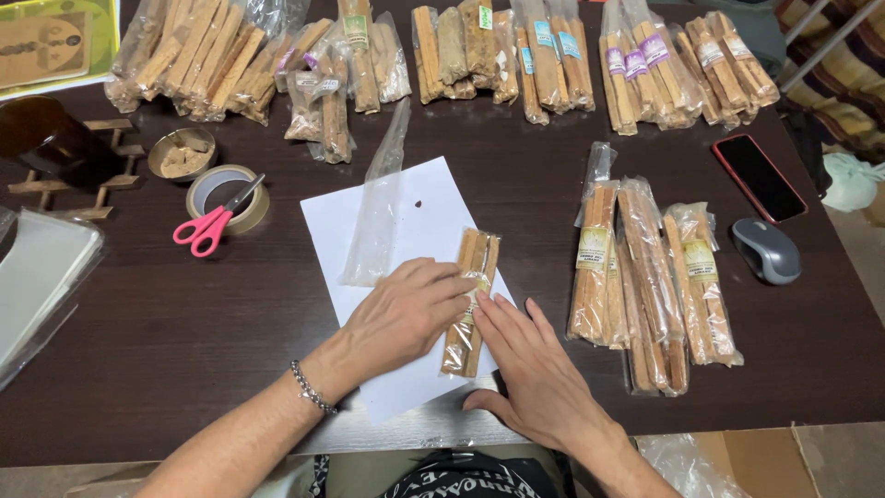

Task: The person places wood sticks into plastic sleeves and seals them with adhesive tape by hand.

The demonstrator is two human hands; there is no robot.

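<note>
Pressing down on a clear bag of wooden sticks point(470, 300) lying on a white paper sheet point(433, 207) at the middle of the dark tabletop point(166, 323) — left hand point(406, 318) lying flat and open across the bag's left edge, fingertips touching the plastic; right hand point(530, 369) also open, fingers spread, resting just beside the bag's lower right edge, gripping nothing. Lying just beside the bag on the same sheet, an empty clear sleeve point(378, 217), unfilled. Sitting to the right, a small group of finished, labelled stick bundles point(645, 277); stretching across the far edge, a long row of packed bundles point(442, 55) — much of the packing apparently done, judging by those piles, with the bag under the hands seemingly carrying no label yet. Waiting at the left: pink-handled scissors point(214, 221) resting across a tape roll point(228, 194), and a stack of clear sleeves point(37, 277). Sitting at the right edge, a phone point(758, 177) and a grey mouse point(767, 251).
</note>
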